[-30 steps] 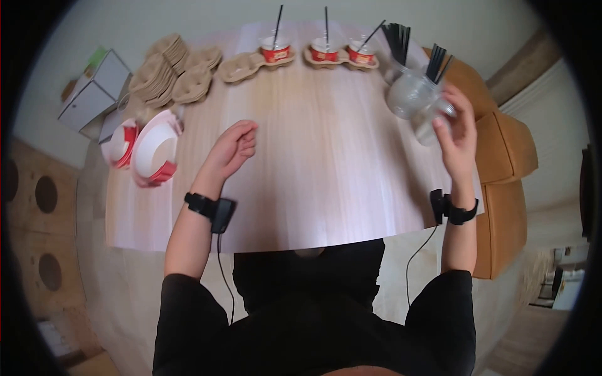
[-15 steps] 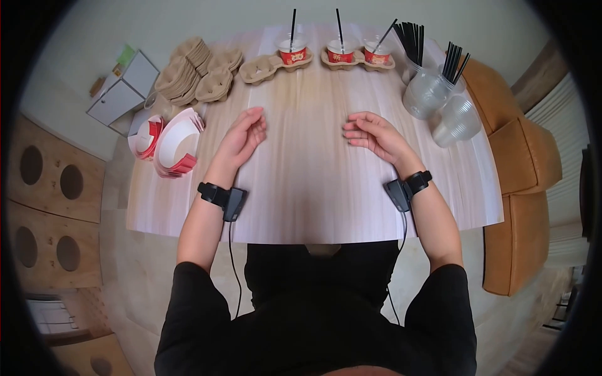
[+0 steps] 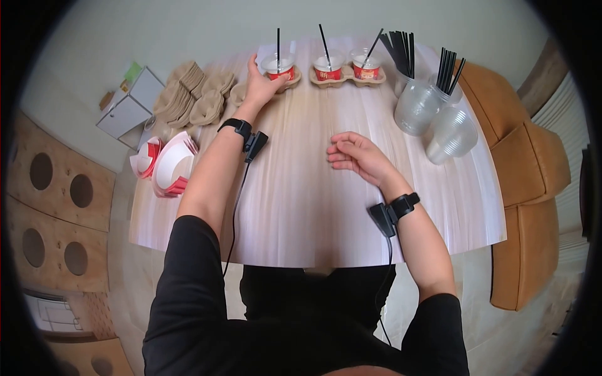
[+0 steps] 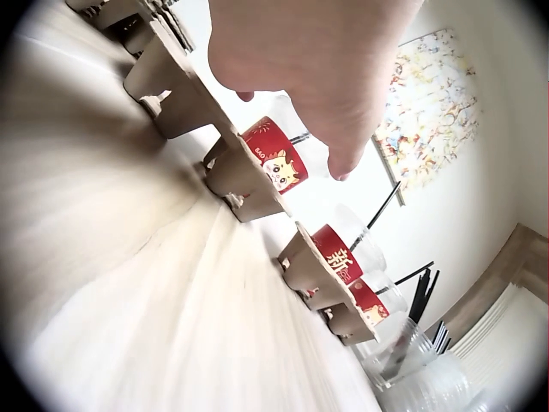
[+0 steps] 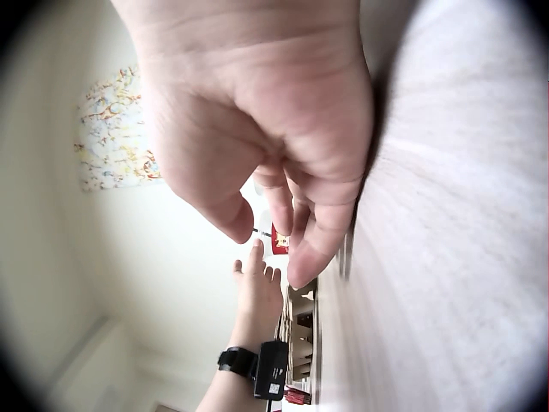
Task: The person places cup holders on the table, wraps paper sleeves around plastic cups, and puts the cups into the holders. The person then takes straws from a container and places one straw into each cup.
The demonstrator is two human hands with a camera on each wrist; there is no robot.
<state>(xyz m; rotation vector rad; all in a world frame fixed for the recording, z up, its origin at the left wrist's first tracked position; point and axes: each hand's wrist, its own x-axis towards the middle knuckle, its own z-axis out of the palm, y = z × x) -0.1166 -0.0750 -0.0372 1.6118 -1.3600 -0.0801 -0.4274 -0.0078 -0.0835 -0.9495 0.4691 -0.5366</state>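
My left hand [image 3: 261,86] reaches out to a clear plastic cup with a red sleeve [image 3: 279,63] and a black straw. Thumb and fingers are spread at the cup's near side, and the left wrist view has the thumb [image 4: 341,163] beside its clear top. That cup [image 4: 276,156] sits in one end of a brown pulp cup carrier [image 4: 244,187], partly behind the hand in the head view. Over the middle of the table, my right hand [image 3: 364,158] hangs loosely curled and holds nothing.
Two more sleeved cups with straws stand in another carrier [image 3: 345,76]. Stacked carriers [image 3: 172,103] and red-white paper sleeves [image 3: 172,166] are at the left. Clear cup stacks [image 3: 453,135] and black straws [image 3: 446,70] in containers stand at the right.
My left hand has moved forward from mid-table to the leftmost sleeved cup. The right hand, earlier at the clear cups on the right, came back to mid-table and has stayed near there.
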